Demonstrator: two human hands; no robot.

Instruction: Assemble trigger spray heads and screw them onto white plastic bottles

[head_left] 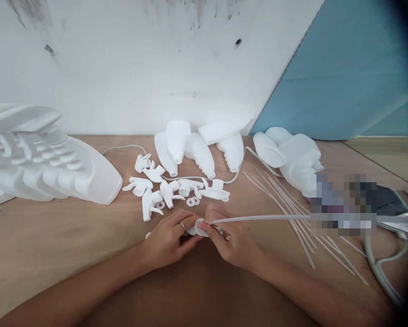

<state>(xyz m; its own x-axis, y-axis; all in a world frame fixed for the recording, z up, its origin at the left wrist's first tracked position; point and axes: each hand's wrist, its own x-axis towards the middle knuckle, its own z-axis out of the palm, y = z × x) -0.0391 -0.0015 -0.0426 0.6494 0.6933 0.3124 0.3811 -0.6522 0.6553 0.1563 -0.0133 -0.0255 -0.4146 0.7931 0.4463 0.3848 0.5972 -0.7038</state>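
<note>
At the front of the table, my left hand [166,238] is closed around a white trigger spray head [192,230], mostly covered by the fingers. My right hand [238,240] pinches the end of a long thin white dip tube [258,218] at the round collar of that head. Whether the tube sits inside the collar is hidden by the fingertips. From there the tube runs off to the right. Just beyond my hands lie several loose spray heads [151,203] and a few small white washers [191,201].
More dip tubes [301,234] lie fanned out at the right. White bottles [199,152] lie along the wall, with others [297,154] to their right. Stacked bottles [84,170] fill the left. A grey cable [204,178] crosses behind the spray heads. A dark device [387,200] lies far right.
</note>
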